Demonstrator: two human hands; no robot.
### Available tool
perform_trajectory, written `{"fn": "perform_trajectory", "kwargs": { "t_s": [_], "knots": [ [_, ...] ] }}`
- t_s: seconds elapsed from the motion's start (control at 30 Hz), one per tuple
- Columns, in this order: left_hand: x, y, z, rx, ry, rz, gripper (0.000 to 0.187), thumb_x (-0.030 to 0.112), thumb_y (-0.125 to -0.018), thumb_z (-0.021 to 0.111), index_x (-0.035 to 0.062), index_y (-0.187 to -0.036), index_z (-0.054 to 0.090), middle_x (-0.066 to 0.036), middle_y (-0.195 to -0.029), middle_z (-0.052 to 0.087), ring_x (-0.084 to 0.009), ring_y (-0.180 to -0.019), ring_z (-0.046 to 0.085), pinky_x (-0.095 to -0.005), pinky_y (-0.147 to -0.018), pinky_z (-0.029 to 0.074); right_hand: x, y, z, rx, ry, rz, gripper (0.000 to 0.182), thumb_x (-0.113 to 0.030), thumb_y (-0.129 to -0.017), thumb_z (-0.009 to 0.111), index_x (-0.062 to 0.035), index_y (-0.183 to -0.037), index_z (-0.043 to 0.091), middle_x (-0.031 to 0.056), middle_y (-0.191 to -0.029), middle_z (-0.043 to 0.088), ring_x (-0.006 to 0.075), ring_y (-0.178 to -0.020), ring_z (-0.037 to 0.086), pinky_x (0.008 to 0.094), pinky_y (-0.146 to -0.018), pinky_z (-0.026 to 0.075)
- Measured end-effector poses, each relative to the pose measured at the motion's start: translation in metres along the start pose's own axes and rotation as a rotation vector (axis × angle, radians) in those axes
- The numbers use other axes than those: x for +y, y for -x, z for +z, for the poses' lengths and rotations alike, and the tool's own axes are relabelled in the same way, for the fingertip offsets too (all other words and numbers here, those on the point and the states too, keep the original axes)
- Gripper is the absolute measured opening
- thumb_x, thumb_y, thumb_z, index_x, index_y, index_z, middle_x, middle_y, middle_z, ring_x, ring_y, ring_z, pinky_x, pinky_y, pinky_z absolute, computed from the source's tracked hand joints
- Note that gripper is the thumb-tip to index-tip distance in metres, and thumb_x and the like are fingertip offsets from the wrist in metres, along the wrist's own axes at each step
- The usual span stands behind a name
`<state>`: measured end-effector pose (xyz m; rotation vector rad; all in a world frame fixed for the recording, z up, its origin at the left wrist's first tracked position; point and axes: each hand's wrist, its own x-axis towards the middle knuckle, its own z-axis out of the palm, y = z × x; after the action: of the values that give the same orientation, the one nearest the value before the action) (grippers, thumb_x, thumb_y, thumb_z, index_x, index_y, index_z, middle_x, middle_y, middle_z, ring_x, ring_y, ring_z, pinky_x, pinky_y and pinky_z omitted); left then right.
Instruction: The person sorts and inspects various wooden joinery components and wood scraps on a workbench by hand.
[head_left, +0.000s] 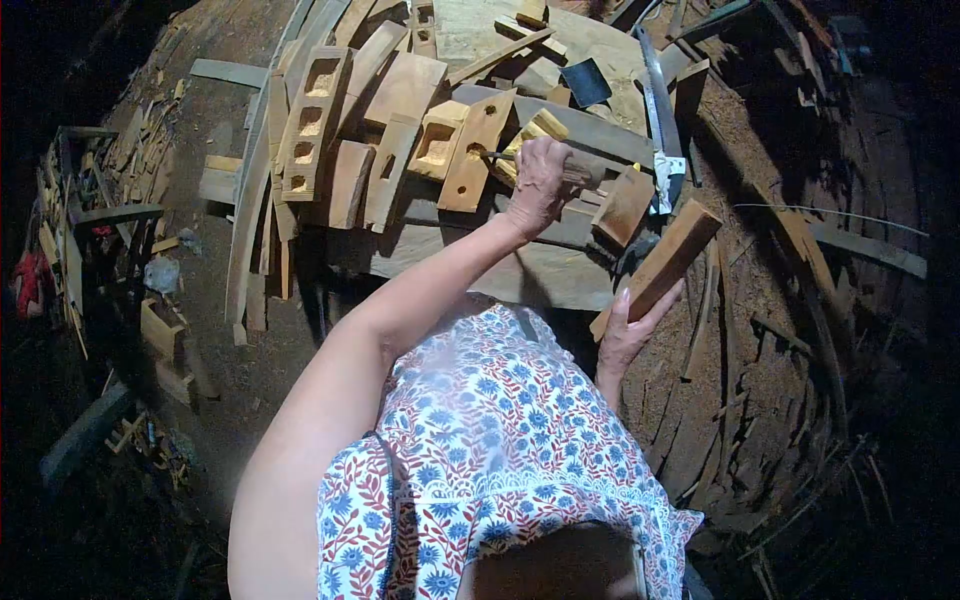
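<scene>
My left hand is closed around a chisel, its thin metal end at a hole in a flat wooden piece. That piece has more dark holes along its length and lies slanted on the bench. In my right hand is a thick wooden block, held tilted at the bench's right front edge, with the thumb along its near side. Just left of the holed piece sits a wooden block with a square recess. A short wooden block rests between my two hands.
A long wooden piece with several square pockets lies at the bench's left. A handsaw stretches along the right side, near a dark flat plate. Planks and offcuts litter the floor, with wood scraps at the left.
</scene>
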<state>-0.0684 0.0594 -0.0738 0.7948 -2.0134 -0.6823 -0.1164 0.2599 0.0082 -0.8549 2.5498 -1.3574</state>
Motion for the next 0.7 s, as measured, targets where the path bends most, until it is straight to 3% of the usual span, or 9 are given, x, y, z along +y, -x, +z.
{"fn": "perform_trajectory", "kwargs": {
  "t_s": [0.17, 0.23, 0.27, 0.5, 0.57, 0.6, 0.63, 0.7],
  "knots": [
    [-0.005, -0.001, 0.003, -0.009, 0.017, -0.003, 0.047, 0.004, -0.063, 0.066, 0.0059, -0.104, 0.043, -0.017, -0.095, 0.043, -0.0363, -0.092, 0.041, -0.0435, -0.078, 0.034, -0.003, -0.002, -0.002, 0.035, 0.018, 0.05, 0.081, -0.033, -0.08, 0.059, 0.0007, -0.141, 0.016, 0.0234, -0.142, 0.023, 0.0329, -0.13, 0.028, 0.0402, -0.106, 0.022],
    [-0.007, -0.001, 0.003, -0.056, 0.0, 0.001, 0.046, 0.006, -0.064, 0.066, 0.0064, -0.104, 0.043, -0.016, -0.094, 0.044, -0.0351, -0.093, 0.041, -0.043, -0.078, 0.033, -0.003, -0.002, 0.001, 0.25, 0.061, -0.073, 0.083, -0.036, -0.079, 0.058, 0.0009, -0.141, 0.017, 0.0234, -0.141, 0.025, 0.0334, -0.129, 0.03, 0.0404, -0.105, 0.025],
    [-0.006, 0.0, 0.002, -0.054, -0.001, 0.001, 0.046, 0.006, -0.064, 0.066, 0.0064, -0.104, 0.043, -0.016, -0.094, 0.044, -0.0351, -0.093, 0.041, -0.043, -0.078, 0.033, -0.004, -0.002, 0.005, 0.249, 0.061, -0.074, 0.083, -0.036, -0.079, 0.058, 0.0009, -0.141, 0.017, 0.0234, -0.141, 0.025, 0.0334, -0.129, 0.03, 0.0404, -0.105, 0.025],
    [-0.004, 0.005, 0.01, -0.078, -0.036, 0.035, 0.048, 0.008, -0.063, 0.066, 0.0069, -0.105, 0.042, -0.015, -0.096, 0.043, -0.0343, -0.093, 0.042, -0.0436, -0.078, 0.033, -0.009, -0.004, 0.051, -0.234, -0.169, -0.003, 0.08, -0.034, -0.077, 0.064, 0.0003, -0.137, 0.026, 0.0184, -0.134, 0.038, 0.0273, -0.122, 0.039, 0.0359, -0.1, 0.031],
    [-0.005, 0.005, 0.011, -0.101, -0.052, -0.012, 0.046, 0.007, -0.063, 0.065, 0.0071, -0.103, 0.043, -0.015, -0.095, 0.044, -0.0338, -0.092, 0.042, -0.0432, -0.078, 0.033, -0.005, -0.003, 0.049, -0.143, -0.255, -0.027, 0.082, -0.032, -0.078, 0.062, 0.0011, -0.139, 0.018, 0.0199, -0.138, 0.031, 0.0296, -0.128, 0.032, 0.037, -0.104, 0.026],
    [-0.007, 0.005, 0.012, -0.088, -0.036, 0.015, 0.043, 0.007, -0.064, 0.065, 0.0072, -0.101, 0.043, -0.014, -0.095, 0.044, -0.0335, -0.091, 0.043, -0.043, -0.077, 0.034, 0.02, -0.004, 0.046, -0.067, -0.213, -0.199, 0.08, -0.031, -0.079, 0.061, 0.0009, -0.139, 0.019, 0.0187, -0.139, 0.029, 0.0303, -0.127, 0.032, 0.0363, -0.103, 0.028],
    [-0.006, 0.007, 0.011, -0.092, -0.039, 0.012, 0.043, 0.007, -0.064, 0.065, 0.0072, -0.101, 0.043, -0.014, -0.095, 0.044, -0.0335, -0.091, 0.043, -0.043, -0.077, 0.034, 0.018, 0.005, 0.058, -0.002, -0.586, 0.064, 0.079, -0.03, -0.079, 0.06, 0.0006, -0.139, 0.019, 0.0186, -0.138, 0.032, 0.0305, -0.128, 0.032, 0.0349, -0.102, 0.03],
    [-0.003, 0.004, 0.012, -0.118, -0.06, -0.005, 0.04, 0.006, -0.064, 0.064, 0.0071, -0.099, 0.044, -0.014, -0.094, 0.044, -0.0337, -0.09, 0.043, -0.0433, -0.077, 0.033, 0.012, 0.006, 0.062, -0.081, -0.426, 0.048, 0.076, -0.035, -0.081, 0.057, -0.0007, -0.138, 0.022, 0.0183, -0.136, 0.034, 0.0297, -0.126, 0.034, 0.0348, -0.103, 0.029]
  ]
}}
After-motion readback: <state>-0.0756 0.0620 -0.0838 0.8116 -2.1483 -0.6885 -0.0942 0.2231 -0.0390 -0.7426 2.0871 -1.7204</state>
